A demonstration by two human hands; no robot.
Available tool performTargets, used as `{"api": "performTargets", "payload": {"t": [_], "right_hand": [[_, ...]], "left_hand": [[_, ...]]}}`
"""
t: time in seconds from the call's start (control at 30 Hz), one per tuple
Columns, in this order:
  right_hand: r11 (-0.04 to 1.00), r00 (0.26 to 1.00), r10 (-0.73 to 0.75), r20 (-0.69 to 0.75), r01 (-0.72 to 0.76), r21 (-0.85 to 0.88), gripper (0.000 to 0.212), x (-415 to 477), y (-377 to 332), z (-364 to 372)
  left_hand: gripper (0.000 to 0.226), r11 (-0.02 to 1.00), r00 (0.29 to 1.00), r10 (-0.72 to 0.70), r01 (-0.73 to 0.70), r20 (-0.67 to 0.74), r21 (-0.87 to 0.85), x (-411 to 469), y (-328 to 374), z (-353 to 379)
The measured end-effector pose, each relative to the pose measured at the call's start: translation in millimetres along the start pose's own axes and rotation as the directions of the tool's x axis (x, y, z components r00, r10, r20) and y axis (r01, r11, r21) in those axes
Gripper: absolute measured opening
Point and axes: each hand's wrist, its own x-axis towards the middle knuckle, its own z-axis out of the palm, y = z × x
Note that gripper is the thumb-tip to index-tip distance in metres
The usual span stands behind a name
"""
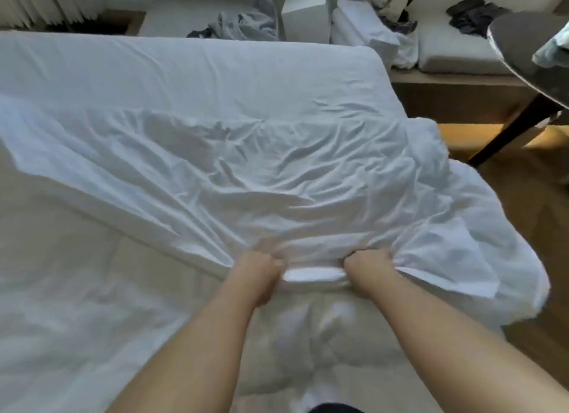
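The left hand (pixel 261 274) and the right hand (pixel 366 272) sit on long bare arms, and a small bit of dark clothing (pixel 335 409) shows at the bottom.

A plain white sheet (pixel 246 172), bluish-grey in its creases, lies over a cream, unpatterned bed cover (pixel 77 274); the mattress (pixel 184 67) beyond is plain white too; the floor (pixel 529 178) is honey-brown wood, brighter amber under the table; the round table (pixel 523 52) is glossy black with a dark leg; the bench cushion (pixel 455 55) is pale grey, with a heap of black and navy clothes (pixel 474 15) on it; the folded towels (pixel 360 24) and the box (pixel 304 15) are white; a crumpled garment (pixel 246 21) is grey-blue; the pleated curtain (pixel 27 3) is off-white.
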Motion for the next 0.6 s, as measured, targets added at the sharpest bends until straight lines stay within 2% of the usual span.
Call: {"api": "performTargets", "payload": {"t": [0.03,0.13,0.2,0.27,0.33,0.4,0.47,0.6], "right_hand": [[1.000,1.000,0.013,0.001,-0.013,-0.012,0.038,-2.2,-7.7,14.3],[1.000,0.999,0.010,-0.048,-0.010,0.002,0.040,-6.8,-10.9,32.7],[0.999,0.989,-0.033,-0.141,0.032,-0.005,0.036,-3.4,-4.0,35.4],[0.999,0.977,-0.032,-0.209,0.026,-0.033,0.026,0.8,7.8,38.4],[0.998,0.980,-0.064,-0.187,0.061,-0.018,0.017,-5.6,21.7,37.7],[0.993,0.982,-0.118,-0.148,0.115,-0.028,0.027,-25.3,49.3,31.4],[0.987,0.980,-0.146,-0.138,0.134,-0.094,0.031,-51.8,86.4,13.2],[0.975,0.996,-0.079,-0.039,0.068,-0.213,0.031,-110.8,168.2,-34.1]], "left_hand": [[0.036,0.999,0.999,-0.039,0.040,0.006,-0.031,-4.1,7.5,12.7],[0.042,0.996,0.991,-0.088,0.086,-0.103,-0.020,-14.2,7.9,28.3],[0.037,0.990,0.982,-0.139,0.139,-0.126,-0.012,-13.2,-5.4,28.0],[0.018,0.978,0.978,-0.206,0.207,-0.015,0.041,-13.4,-13.3,16.5],[0.027,0.967,0.969,-0.243,0.238,0.053,0.088,-13.1,-16.5,8.8],[0.030,0.975,0.976,-0.207,0.199,0.073,0.103,-21.8,-2.1,-17.9],[0.028,0.991,0.988,-0.132,0.130,0.079,0.038,-32.9,20.6,-54.9],[0.015,0.994,0.995,0.040,-0.030,0.087,-0.108,-51.4,79.6,-132.7]]}}
